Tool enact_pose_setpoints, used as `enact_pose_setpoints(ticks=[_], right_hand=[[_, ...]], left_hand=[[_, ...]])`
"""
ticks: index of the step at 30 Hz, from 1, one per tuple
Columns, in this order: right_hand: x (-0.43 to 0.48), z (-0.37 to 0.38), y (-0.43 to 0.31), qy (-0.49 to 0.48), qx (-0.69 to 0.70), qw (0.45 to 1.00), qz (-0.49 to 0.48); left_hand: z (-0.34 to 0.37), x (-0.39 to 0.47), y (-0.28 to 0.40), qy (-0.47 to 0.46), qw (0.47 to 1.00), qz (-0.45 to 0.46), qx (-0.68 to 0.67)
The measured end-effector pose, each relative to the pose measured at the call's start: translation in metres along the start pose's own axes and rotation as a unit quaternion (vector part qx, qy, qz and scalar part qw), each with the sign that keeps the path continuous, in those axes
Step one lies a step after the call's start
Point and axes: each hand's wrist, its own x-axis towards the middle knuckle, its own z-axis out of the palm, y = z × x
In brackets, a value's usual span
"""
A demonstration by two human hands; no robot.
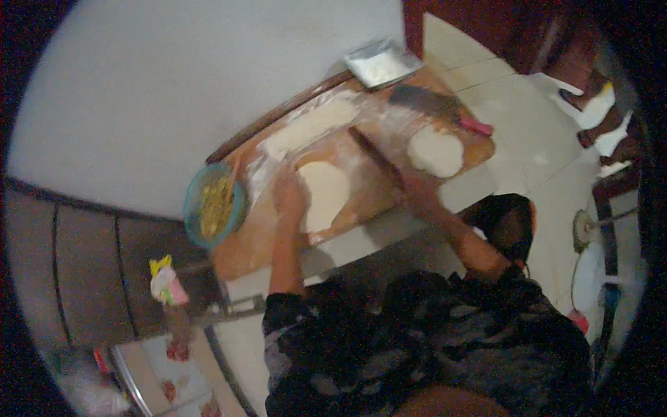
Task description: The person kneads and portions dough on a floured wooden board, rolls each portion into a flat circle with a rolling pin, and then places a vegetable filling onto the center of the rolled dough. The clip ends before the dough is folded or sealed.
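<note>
A round sheet of dough (324,194) lies flat on a floured orange-brown board (250,250). At its left edge is my left hand (290,197); blur hides whether its fingers grip the edge. My right hand (418,192) closes on the near end of a thin dark rolling pin (376,156), whose far end points away from me. Beyond the round sheet lies a long pale strip of dough (315,126). To the right of the rolling pin sits another round piece of dough (436,151), with flour scattered around it.
A teal bowl of chopped yellowish filling (216,206) stands left. At the back are a metal tray with white flour (383,65) and a long dark rod (281,117) along the wall. A wide dark blade with a pink handle (477,126) lies right.
</note>
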Motion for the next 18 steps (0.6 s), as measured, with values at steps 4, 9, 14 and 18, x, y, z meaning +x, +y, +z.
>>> enact_pose_setpoints(ticks=[4, 9, 14, 18], right_hand=[[0.027, 0.020, -0.006, 0.003, -0.019, 0.999, -0.038], [0.052, 0.015, -0.014, 0.016, 0.013, 0.999, -0.033], [0.073, 0.018, -0.014, -0.011, 0.029, 0.999, -0.028], [0.080, 0.023, -0.020, -0.018, 0.034, 0.999, -0.033]], left_hand=[[-0.014, 0.023, 0.000, -0.017, 0.995, 0.099, 0.027], [-0.010, 0.077, 0.003, -0.005, 0.975, 0.181, 0.128], [0.002, 0.106, -0.038, -0.127, 0.977, 0.169, -0.032], [-0.012, 0.100, -0.049, -0.197, 0.876, 0.281, -0.338]])
